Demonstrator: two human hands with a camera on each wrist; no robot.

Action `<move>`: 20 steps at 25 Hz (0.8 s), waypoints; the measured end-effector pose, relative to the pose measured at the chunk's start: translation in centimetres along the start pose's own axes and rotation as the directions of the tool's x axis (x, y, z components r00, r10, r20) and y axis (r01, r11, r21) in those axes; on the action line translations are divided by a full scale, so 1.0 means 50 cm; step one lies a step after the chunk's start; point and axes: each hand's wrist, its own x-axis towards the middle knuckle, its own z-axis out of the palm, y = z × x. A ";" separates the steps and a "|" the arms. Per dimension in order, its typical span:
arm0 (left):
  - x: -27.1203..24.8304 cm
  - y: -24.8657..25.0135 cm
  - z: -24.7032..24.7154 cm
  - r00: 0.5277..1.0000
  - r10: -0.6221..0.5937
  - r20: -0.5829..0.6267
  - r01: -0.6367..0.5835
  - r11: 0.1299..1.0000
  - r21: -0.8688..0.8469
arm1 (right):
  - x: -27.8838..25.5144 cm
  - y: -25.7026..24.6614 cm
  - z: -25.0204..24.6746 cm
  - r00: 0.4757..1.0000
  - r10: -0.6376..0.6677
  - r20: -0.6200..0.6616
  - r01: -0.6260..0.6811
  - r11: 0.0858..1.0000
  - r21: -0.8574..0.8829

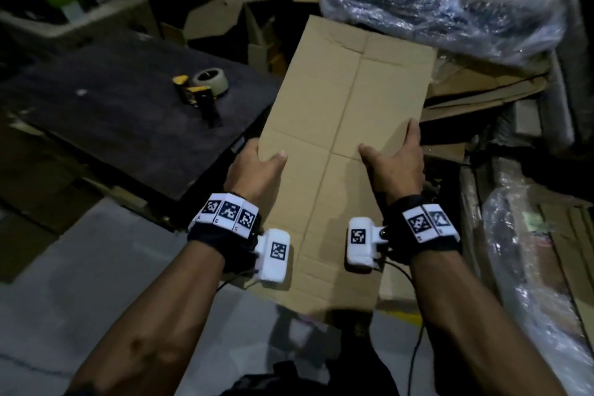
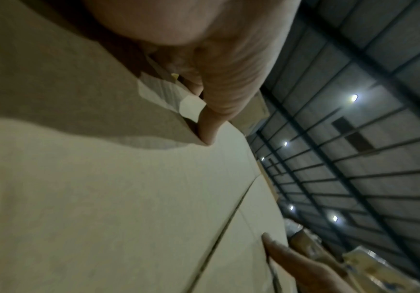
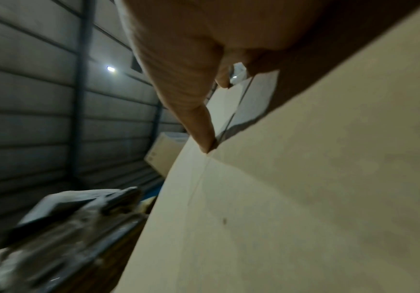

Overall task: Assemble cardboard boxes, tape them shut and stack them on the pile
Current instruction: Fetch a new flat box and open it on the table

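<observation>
A flattened brown cardboard box [image 1: 340,125] is held in front of me, its long side running away from me. My left hand [image 1: 257,167] grips its left edge, thumb on top and fingers underneath. My right hand [image 1: 398,157] grips the right edge the same way. In the left wrist view the fingers [image 2: 218,103] curl against the underside of the cardboard [image 2: 103,198], and the other hand's fingertips [image 2: 291,257] show at the far edge. The right wrist view shows a finger [image 3: 191,103] laid along the edge of the cardboard [image 3: 304,188].
A tape dispenser [image 1: 202,90] with a roll of tape lies on a dark board [image 1: 112,112] to the left. Loose flat cardboard [image 1: 482,87] and plastic-wrapped bundles [image 1: 443,6] crowd the back and right. Grey floor [image 1: 96,283] lies at the lower left.
</observation>
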 end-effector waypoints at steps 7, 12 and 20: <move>0.075 0.056 -0.309 0.989 -0.060 -0.136 0.045 0.993 -0.112 | -0.043 -0.254 0.150 0.982 -0.157 0.102 0.143 0.980 0.139; 0.176 0.015 -0.497 0.950 -0.144 -0.279 0.130 0.989 -0.067 | -0.052 -0.412 0.332 0.943 -0.233 0.237 0.182 0.959 0.218; 0.460 -0.058 -0.761 0.854 -0.349 -0.387 0.331 0.937 -0.113 | 0.051 -0.690 0.749 0.842 -0.238 0.485 0.119 0.957 0.265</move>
